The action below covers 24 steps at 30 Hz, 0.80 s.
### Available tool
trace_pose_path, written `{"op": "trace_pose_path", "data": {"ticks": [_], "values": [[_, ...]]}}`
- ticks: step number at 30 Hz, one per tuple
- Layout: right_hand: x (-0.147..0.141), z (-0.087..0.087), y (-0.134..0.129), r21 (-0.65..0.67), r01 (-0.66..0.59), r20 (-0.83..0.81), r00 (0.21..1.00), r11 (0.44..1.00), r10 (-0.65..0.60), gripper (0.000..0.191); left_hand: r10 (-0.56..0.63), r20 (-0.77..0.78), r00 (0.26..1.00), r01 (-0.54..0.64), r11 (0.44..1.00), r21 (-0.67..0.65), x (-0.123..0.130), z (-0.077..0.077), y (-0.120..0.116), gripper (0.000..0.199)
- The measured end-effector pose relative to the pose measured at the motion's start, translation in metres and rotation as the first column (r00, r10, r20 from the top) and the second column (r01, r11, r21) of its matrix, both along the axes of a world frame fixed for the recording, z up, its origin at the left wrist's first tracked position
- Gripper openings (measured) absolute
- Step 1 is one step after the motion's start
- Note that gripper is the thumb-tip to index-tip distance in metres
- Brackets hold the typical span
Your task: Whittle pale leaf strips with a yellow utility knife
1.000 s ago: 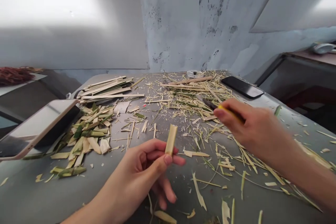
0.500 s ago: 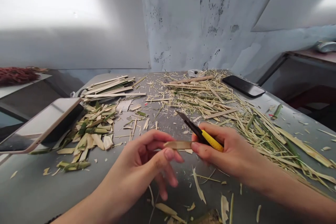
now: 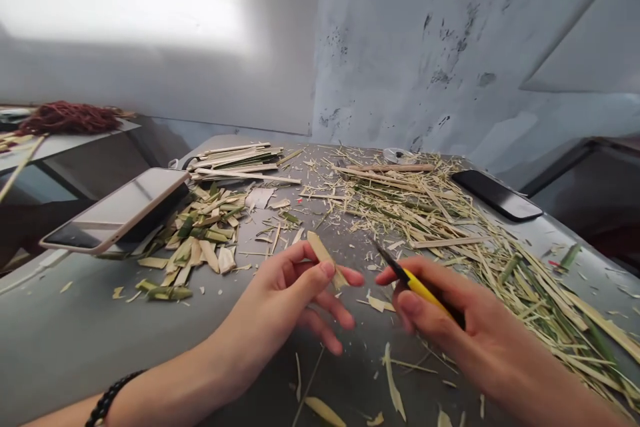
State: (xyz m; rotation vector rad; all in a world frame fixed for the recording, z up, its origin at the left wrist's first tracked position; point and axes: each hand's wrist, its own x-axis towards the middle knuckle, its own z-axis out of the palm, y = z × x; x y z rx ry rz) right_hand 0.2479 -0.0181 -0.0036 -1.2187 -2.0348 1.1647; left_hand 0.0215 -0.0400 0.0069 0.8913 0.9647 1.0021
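Note:
Between thumb and fingers, my left hand (image 3: 295, 287) pinches a short flat bamboo strip (image 3: 320, 250), its upper end pointing up and away from me. My right hand (image 3: 445, 307) is wrapped round a yellow and black utility knife (image 3: 420, 287). The knife's dark blade points up and to the left, apart from the strip. Both hands are above the grey table (image 3: 210, 327). Below them lie loose bamboo shavings (image 3: 393, 380).
A pile of short bamboo pieces (image 3: 193, 243) lies left, beside a propped phone (image 3: 120, 210). Longer bamboo strips (image 3: 245, 163) are stacked behind it. Thin slivers (image 3: 450, 217) cover the right side, near a black phone (image 3: 495, 195). Reddish strands (image 3: 70, 118) sit on a side surface.
My right hand has let go of the bamboo strip and moved right with the knife. In my left hand the strip has turned from level to slanting upward. The view has shifted left.

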Motion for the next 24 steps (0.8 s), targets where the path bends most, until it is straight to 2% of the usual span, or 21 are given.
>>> {"op": "trace_pose_path", "data": {"ticks": [2, 5, 8, 12, 19, 21, 24], "values": [[0.008, -0.001, 0.005, 0.140, 0.056, 0.055, 0.996, 0.989, -0.064, 0.037, -0.017, 0.013, 1.000, 0.018, 0.999, -0.033, -0.002, 0.002, 0.001, 0.025], [0.014, -0.006, 0.010, 0.348, 0.112, 0.098, 0.983, 0.931, -0.155, 0.036, -0.026, -0.018, 1.000, 0.025, 0.999, -0.040, -0.003, 0.003, 0.001, 0.025], [0.016, -0.010, 0.011, 0.503, 0.032, 0.167, 0.977, 0.864, -0.134, 0.035, -0.034, -0.066, 0.997, 0.031, 0.999, -0.037, -0.003, 0.002, 0.001, 0.026], [0.016, -0.013, 0.010, 0.584, -0.087, 0.249, 0.966, 0.807, -0.076, 0.034, -0.016, -0.124, 0.992, 0.016, 1.000, -0.006, -0.002, 0.002, -0.001, 0.028], [0.013, -0.013, 0.012, 0.747, -0.138, 0.321, 0.932, 0.650, -0.171, 0.031, -0.066, -0.084, 0.994, 0.068, 0.998, 0.010, -0.001, -0.004, -0.004, 0.029], [0.012, -0.013, 0.012, 0.758, -0.144, 0.334, 0.923, 0.636, -0.189, 0.032, -0.086, -0.060, 0.994, 0.087, 0.996, 0.009, 0.001, -0.006, -0.005, 0.030], [0.010, -0.013, 0.010, 0.745, -0.165, 0.347, 0.923, 0.646, -0.164, 0.034, -0.109, -0.072, 0.991, 0.109, 0.994, 0.005, 0.003, -0.007, -0.006, 0.027]]}}
